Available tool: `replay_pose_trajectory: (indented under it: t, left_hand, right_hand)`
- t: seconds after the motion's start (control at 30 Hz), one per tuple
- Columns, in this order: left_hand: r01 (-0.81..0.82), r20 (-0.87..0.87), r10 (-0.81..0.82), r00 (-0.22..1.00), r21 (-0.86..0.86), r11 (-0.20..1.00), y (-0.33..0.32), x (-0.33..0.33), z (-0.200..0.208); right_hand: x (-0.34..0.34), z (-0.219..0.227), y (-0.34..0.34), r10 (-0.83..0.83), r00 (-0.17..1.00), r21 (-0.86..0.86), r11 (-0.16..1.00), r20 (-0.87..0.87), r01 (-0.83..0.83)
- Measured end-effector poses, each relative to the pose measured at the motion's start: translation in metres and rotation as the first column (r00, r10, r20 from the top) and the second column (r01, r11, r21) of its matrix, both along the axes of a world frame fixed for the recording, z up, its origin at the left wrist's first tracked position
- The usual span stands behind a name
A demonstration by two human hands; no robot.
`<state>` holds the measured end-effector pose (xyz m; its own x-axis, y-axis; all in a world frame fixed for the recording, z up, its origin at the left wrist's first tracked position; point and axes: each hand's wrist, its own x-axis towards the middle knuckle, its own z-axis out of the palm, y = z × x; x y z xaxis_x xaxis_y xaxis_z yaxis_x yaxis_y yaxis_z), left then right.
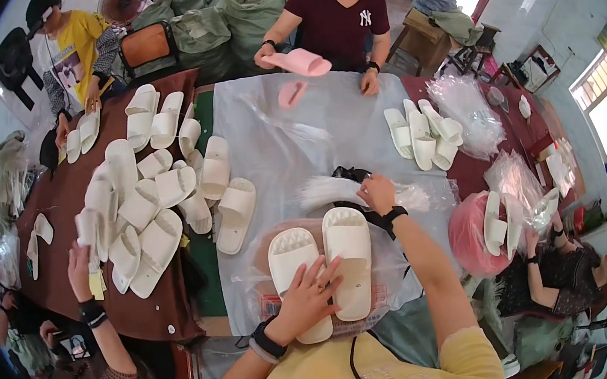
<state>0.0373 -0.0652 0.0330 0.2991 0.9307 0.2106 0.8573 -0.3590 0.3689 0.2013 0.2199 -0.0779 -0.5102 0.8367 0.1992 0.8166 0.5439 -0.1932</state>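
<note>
Left hand (309, 295) flat on white slipper pair (328, 262), grip released, right hand (377, 194) grasping clear bags (334, 189)

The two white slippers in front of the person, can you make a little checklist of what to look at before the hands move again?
1. Pair of white slippers lying side by side, soles down: ok.
2. Left hand resting on the slippers: ok, fingers spread across both.
3. Right hand free: not ok, it touches the stack of clear bags.
4. Clear plastic sheet under the slippers: ok.
5. A bag already opened for the pair: cannot tell.
6. Both slippers the same size: cannot tell; the left hand covers part.
</note>
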Motion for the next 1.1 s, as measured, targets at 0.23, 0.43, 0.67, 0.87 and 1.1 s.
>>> replay_pose_trajectory:
  t: [0.23, 0.43, 0.67, 0.87, 1.1]
  left_hand:
    - [0.017, 0.045, -0.016, 0.999, -0.017, 1.000, -0.002, -0.003, 0.002]
    - [0.024, 0.045, -0.024, 0.999, 0.007, 1.000, -0.002, -0.004, 0.000]
    - [0.032, 0.020, -0.032, 0.999, 0.011, 0.999, -0.002, -0.004, -0.005]
    - [0.032, 0.027, -0.032, 0.999, 0.002, 0.999, -0.001, -0.002, -0.003]
    - [0.019, 0.050, -0.017, 0.999, -0.051, 0.999, -0.001, -0.005, -0.004]
  right_hand:
    - [-0.010, 0.012, 0.002, -0.113, 0.830, -0.247, 0.969, -0.546, -0.030]
    - [-0.002, 0.043, 0.008, -0.182, 0.667, -0.380, 0.911, -0.723, -0.163]
    - [-0.008, 0.056, 0.000, -0.138, 0.893, -0.540, 0.831, -0.429, -0.131]
    - [-0.027, 0.060, -0.020, 0.331, 0.934, -0.358, 0.863, -0.131, -0.356]
    - [-0.052, 0.077, -0.025, 0.228, 0.944, -0.458, 0.831, -0.238, -0.316]
